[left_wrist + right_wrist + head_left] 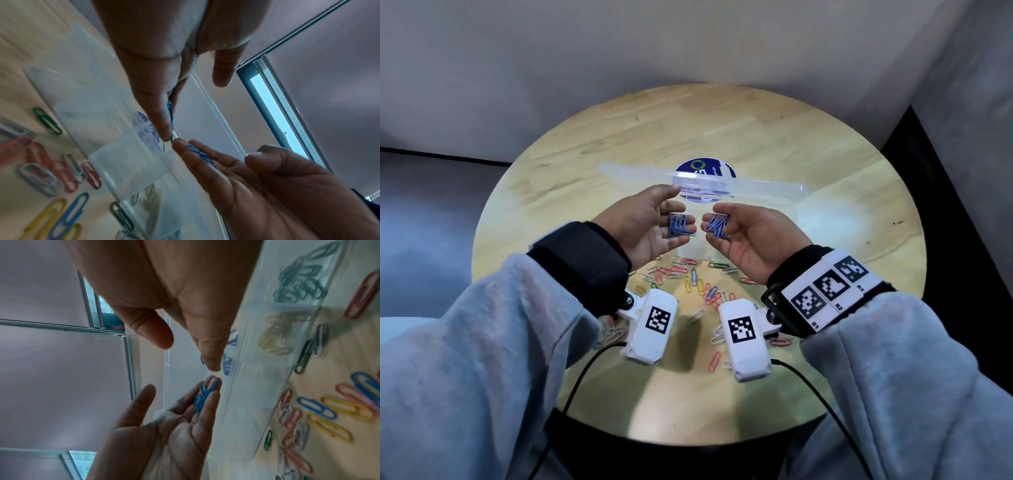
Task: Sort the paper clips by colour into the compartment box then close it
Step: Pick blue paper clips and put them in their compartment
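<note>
Both hands hover palm up over the clear compartment box, whose lid stands open at the back. Several blue paper clips lie on the fingers of my left hand, thumb held apart. More blue clips lie on the fingers of my right hand. The fingertips of the two hands nearly meet. The right wrist view shows the left hand's blue clips, and box compartments with yellow clips and grey clips. In the left wrist view the right hand's clips show.
A scatter of loose clips in red, yellow, blue, green and white lies on the round wooden table between the box and my wrists. A round blue sticker sits behind the lid. Grey walls stand close behind.
</note>
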